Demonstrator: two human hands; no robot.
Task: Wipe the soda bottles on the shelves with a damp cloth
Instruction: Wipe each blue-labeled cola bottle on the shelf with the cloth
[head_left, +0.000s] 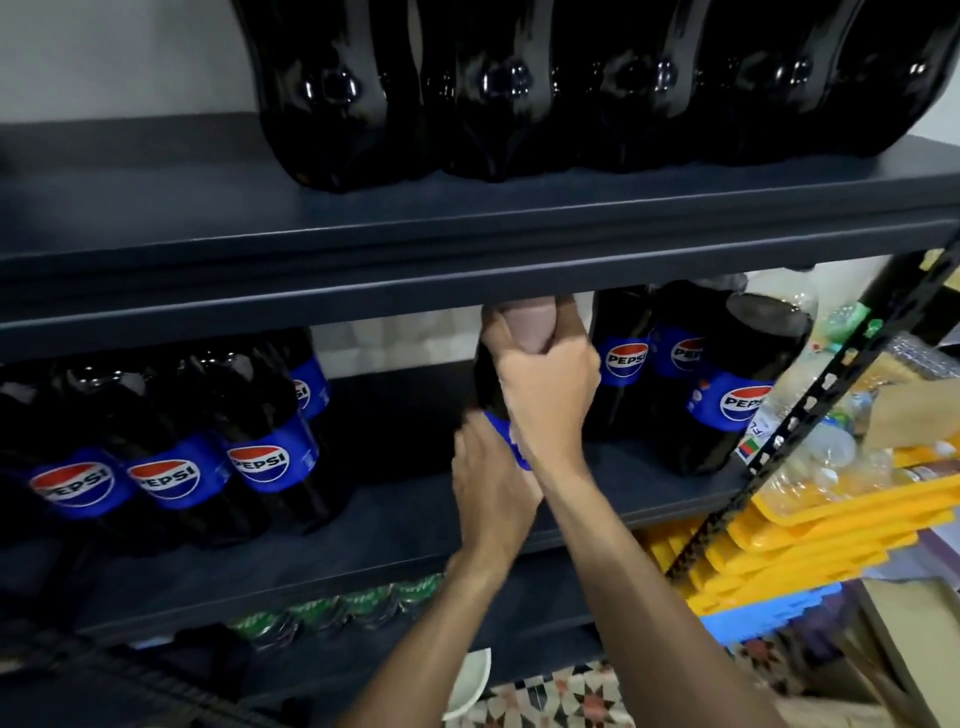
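Observation:
On the middle shelf (395, 525) stands a dark Pepsi bottle (485, 382) with a blue label, in the gap between two groups of bottles. My left hand (493, 488) grips its lower body at the label. Higher up, my right hand (550, 395) is curled round the bottle's upper part and holds a brownish cloth (530, 325) against it. The cloth bunches up just under the upper shelf's edge and hides the bottle's neck and cap.
More Pepsi bottles stand at left (166, 467) and right (727, 400) on the same shelf. Large dark bottles (467, 104) fill the upper shelf (467, 234). Green-capped bottles (337, 608) sit below. A black perforated post (810, 410) and stacked yellow trays (779, 525) are at right.

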